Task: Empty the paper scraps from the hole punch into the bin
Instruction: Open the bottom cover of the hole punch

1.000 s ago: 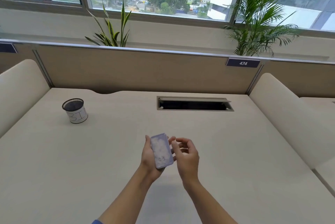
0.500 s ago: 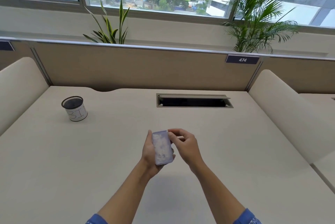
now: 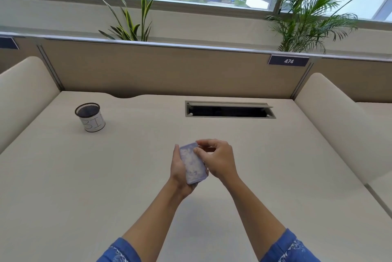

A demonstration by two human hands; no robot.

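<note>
While we look down across a pale desk (image 3: 275, 177), fenced at the back by a tan partition (image 3: 169, 71) with two plants (image 3: 307, 13) and a city window behind it, both our hands meet above the desk's middle. A cable slot (image 3: 230, 110) lies open near the far edge. Well apart to the left, a small mesh bin (image 3: 90, 116) stands upright.

Our left hand (image 3: 180, 173) cups the punch (image 3: 193, 163) from beneath, fingers wrapped round its underside, its translucent lilac scrap tray facing up and tilted, white scraps showing through. Our right hand (image 3: 218, 161) pinches the tray's far corner between thumb and fingertips, closed down to a narrow nip on its edge. We judge the step to be prying the tray loose; nothing has been emptied yet.

The risk, as we read it, lies in where this happens. The punch sits over bare desk, far from the bin, so a tray that pops free suddenly could scatter scraps across the surface. The bin's mouth is narrow too, and tipping from too high or too fast could send paper past the rim. A light bin may also topple if knocked.

Hand-drawn letters on the bin's white band appear to read "BIN", the last letter partly turned away. A dark plate (image 3: 288, 61) on the partition reads "474".
</note>
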